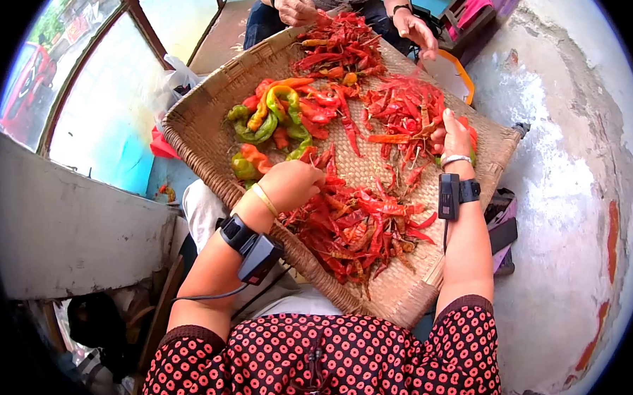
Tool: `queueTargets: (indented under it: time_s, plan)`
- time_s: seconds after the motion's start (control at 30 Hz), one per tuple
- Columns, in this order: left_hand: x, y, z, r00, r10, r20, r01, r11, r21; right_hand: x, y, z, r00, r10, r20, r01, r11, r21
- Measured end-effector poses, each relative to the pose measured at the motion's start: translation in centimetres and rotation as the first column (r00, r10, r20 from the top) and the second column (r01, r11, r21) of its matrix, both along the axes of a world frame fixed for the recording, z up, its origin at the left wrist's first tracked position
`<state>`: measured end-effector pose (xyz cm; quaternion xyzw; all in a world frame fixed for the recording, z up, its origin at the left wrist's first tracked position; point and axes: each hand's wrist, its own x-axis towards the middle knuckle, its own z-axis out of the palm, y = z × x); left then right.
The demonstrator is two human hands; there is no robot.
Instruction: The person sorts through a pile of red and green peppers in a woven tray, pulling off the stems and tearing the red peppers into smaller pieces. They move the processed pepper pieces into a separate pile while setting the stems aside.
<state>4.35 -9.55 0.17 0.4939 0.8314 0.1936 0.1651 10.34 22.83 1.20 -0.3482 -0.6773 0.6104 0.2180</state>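
Note:
Red chili peppers (371,232) lie in a loose pile on a woven basket tray (491,152) in front of me. My left hand (297,185) is at this pile's left edge, fingers curled down and closed; what they hold is hidden. My right hand (456,140) is at the tray's right side, beside another heap of red chilies (402,106). Its fingers are curled in and the thumb points up; whatever is in them I cannot make out. Larger green, orange and red peppers (267,118) lie at the tray's left, and a red-green pepper shows partly behind my right hand.
Across the tray sits another person, one hand (295,8) closed near the far chili heap (341,47), the other hand (417,32) open over the far right edge. A window (109,82) is at left, a peeling wall (563,208) at right.

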Motion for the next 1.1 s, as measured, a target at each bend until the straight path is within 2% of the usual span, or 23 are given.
queueTargets:
  time_s: [0.07,0.2,0.27,0.33,0.4,0.47,0.53,0.57,0.6,0.67,0.73,0.8,0.87,0.9,0.93,1.03,1.1]
  plan:
    - [0.1,0.0,0.2,1.0,-0.001,0.006,0.001,1.0,0.006,0.3,1.0,-1.0,0.998,-0.023,-0.064,0.021,0.999,-0.041]
    - [0.1,0.0,0.1,1.0,0.009,0.013,-0.009,1.0,-0.012,0.5,0.9,-0.8,0.999,0.027,0.035,-0.028,0.999,0.03]
    - [0.1,0.0,0.1,1.0,0.003,0.011,-0.003,1.0,0.004,0.1,0.8,-0.1,1.0,0.024,0.008,-0.024,1.0,0.017]
    - [0.1,0.0,0.1,1.0,0.003,0.001,-0.003,1.0,0.02,-0.5,1.4,0.5,0.991,0.079,0.112,-0.098,0.978,0.182]
    - [0.1,0.0,-0.1,1.0,-0.001,-0.014,0.001,1.0,0.024,-1.2,1.6,1.6,0.986,0.095,0.134,-0.121,0.972,0.203]
    - [0.1,-0.1,0.1,1.0,-0.002,-0.027,0.003,1.0,0.03,-2.0,1.2,2.9,0.992,-0.002,-0.127,0.007,0.999,0.037]
    - [0.2,0.0,0.7,0.996,0.086,-0.025,-0.081,0.984,0.161,-2.6,1.4,2.9,0.994,0.019,-0.112,-0.018,1.0,0.009]
    - [0.2,0.2,0.5,0.989,0.148,-0.013,-0.141,0.965,0.22,-3.1,0.8,2.2,0.995,0.101,-0.016,-0.094,0.968,0.232]
    - [0.1,0.2,0.7,0.988,0.153,-0.012,-0.146,0.963,0.224,-3.7,-0.2,1.7,0.983,0.159,0.094,-0.184,0.882,0.435]
    - [0.0,0.2,1.2,0.977,0.214,-0.004,-0.191,0.883,0.429,-4.4,-3.6,-0.1,0.849,0.42,0.321,-0.529,0.661,0.532]
    - [-0.2,0.3,0.6,0.966,0.257,0.035,-0.243,0.849,0.469,-4.9,-7.7,-0.8,0.684,0.411,0.603,-0.728,0.436,0.528]
    - [-0.4,0.2,0.4,0.951,0.309,0.031,-0.282,0.816,0.505,-5.4,-11.0,-0.6,0.56,0.189,0.807,-0.808,0.341,0.481]
    - [-0.5,0.1,0.2,0.95,0.31,0.03,-0.285,0.826,0.487,-5.4,-12.6,-1.1,0.529,0.057,0.847,-0.827,0.259,0.499]
    - [-0.6,0.0,0.1,0.95,0.309,0.033,-0.289,0.838,0.463,-5.4,-13.1,-0.8,0.544,0.053,0.837,-0.815,0.268,0.513]
    - [-0.7,0.0,0.1,0.95,0.309,0.036,-0.293,0.85,0.438,-5.6,-13.0,-1.4,0.545,0.055,0.837,-0.817,0.261,0.514]
    - [-0.8,0.1,-0.2,0.95,0.31,0.024,-0.29,0.856,0.428,-5.5,-11.8,-3.1,0.651,0.148,0.744,-0.754,0.239,0.612]
    - [-0.8,0.1,-0.2,0.954,0.3,0.022,-0.279,0.855,0.436,-4.9,-11.0,-3.0,0.609,0.181,0.773,-0.788,0.253,0.562]
